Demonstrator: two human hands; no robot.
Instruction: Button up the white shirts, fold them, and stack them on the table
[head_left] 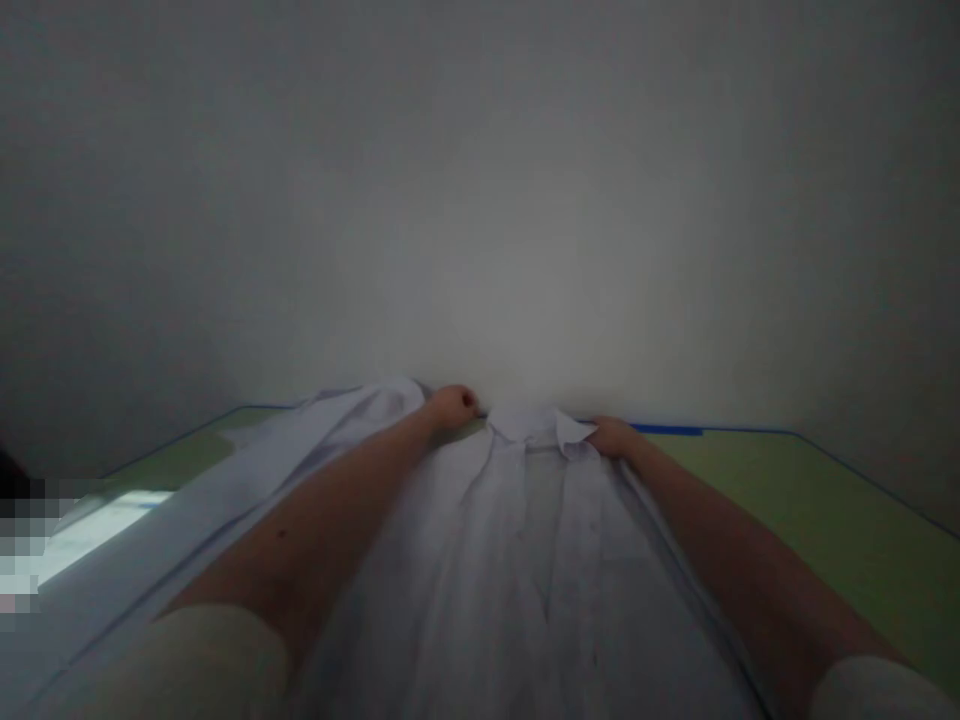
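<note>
A white collared shirt (480,560) lies spread out in front of me, its collar (517,425) at the far edge of a green surface and its front parted below the neck. My right hand (615,438) is closed on the shirt beside the right collar point, with the fingertips partly hidden. On the other side of the collar, my left hand (454,405) is curled into a fist near the far edge. Whatever it may hold cannot be made out. Another white cloth (367,405) lies rumpled to the left, partly behind my left forearm.
The green tabletop (810,520) has a blue edge and meets a plain grey wall (525,200) at the back. A bright reflection shows on the surface at left. A dark, pixelated patch covers the far left edge of the view.
</note>
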